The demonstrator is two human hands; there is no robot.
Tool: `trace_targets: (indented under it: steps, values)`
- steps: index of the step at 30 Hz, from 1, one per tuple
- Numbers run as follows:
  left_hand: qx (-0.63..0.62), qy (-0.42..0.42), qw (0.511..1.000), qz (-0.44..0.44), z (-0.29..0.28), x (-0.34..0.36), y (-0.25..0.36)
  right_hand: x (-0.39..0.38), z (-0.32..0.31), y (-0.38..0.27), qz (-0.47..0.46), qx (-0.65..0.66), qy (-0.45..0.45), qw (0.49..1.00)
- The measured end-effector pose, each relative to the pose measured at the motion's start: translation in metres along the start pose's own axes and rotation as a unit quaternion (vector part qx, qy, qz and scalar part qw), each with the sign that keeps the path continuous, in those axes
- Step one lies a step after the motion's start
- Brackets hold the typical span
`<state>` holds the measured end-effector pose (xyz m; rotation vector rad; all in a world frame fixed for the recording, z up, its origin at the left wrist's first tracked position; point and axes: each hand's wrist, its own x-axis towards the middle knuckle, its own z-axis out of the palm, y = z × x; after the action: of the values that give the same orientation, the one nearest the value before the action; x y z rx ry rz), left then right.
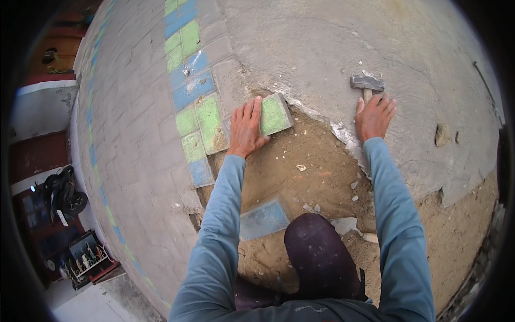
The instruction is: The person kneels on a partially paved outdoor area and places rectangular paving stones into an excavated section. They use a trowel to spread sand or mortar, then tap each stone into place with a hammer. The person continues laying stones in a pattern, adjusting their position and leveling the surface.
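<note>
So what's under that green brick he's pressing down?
Sandy brown dirt shows around the green brick, so it seems to sit on that. The left hand rests flat on it. The ground directly beneath is covered by the brick.

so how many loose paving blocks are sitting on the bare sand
2: a green block under the left hand at the sand's upper edge, and a blue block by the knee. Others may be hidden behind the legs.
</note>
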<state>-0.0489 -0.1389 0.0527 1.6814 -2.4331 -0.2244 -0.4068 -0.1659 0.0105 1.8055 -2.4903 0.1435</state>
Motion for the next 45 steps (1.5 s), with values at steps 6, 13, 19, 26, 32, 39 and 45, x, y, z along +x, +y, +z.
trace_targets:
  steps: [6,13,19,26,32,39,45]
  values:
    - [0.011,-0.015,1.0,0.001,0.015,-0.002,-0.006,-0.001,0.001,-0.001,0.0,0.019,0.008,1.0]
    - [-0.032,0.004,0.999,0.003,0.021,-0.009,-0.013,-0.005,0.007,0.006,-0.016,0.009,0.022,1.0]
    - [-0.01,-0.059,0.998,-0.025,0.021,-0.007,-0.014,-0.003,0.005,0.002,-0.007,0.014,0.006,1.0]
    - [0.066,-0.023,0.986,-0.153,0.042,-0.078,0.006,-0.003,0.006,0.006,-0.005,0.016,0.018,1.0]
    - [0.078,-0.141,0.971,-0.177,0.033,-0.092,-0.009,-0.039,-0.013,0.018,-0.094,0.052,-0.015,0.994]
    - [0.038,-0.248,0.95,-0.187,0.008,-0.061,0.008,-0.012,-0.011,0.064,-0.075,0.083,0.042,0.993]
    - [0.033,-0.236,0.955,-0.178,0.018,-0.077,-0.011,-0.045,-0.074,0.002,-0.103,0.451,-0.154,0.873]
